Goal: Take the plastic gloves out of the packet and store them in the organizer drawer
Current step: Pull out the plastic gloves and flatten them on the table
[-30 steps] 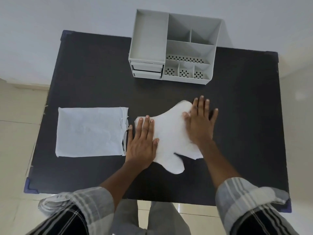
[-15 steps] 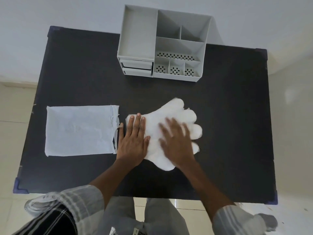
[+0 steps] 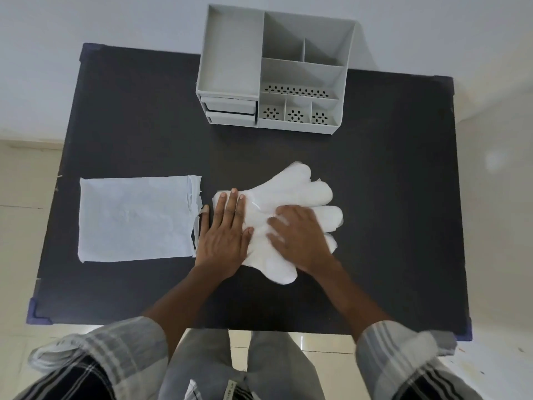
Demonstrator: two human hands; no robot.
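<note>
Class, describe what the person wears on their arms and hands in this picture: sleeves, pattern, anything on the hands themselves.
Both hands are bare: the left hand and right hand show no gloves, and no rings or watch are visible. The forearms are uncovered. The left sleeve and right sleeve are pushed up and are a grey and white check, with darker checked cloth nearer the camera.

Your white plastic gloves (image 3: pixel 291 197) lie on the black table (image 3: pixel 389 197), its corners capped in blue; left of the gloves, a pale white packet (image 3: pixel 135 217); beyond them, a grey organizer (image 3: pixel 230 53) with dark perforated dot patterns; your sleeves (image 3: pixel 403 356) are grey-and-black plaid.
</note>
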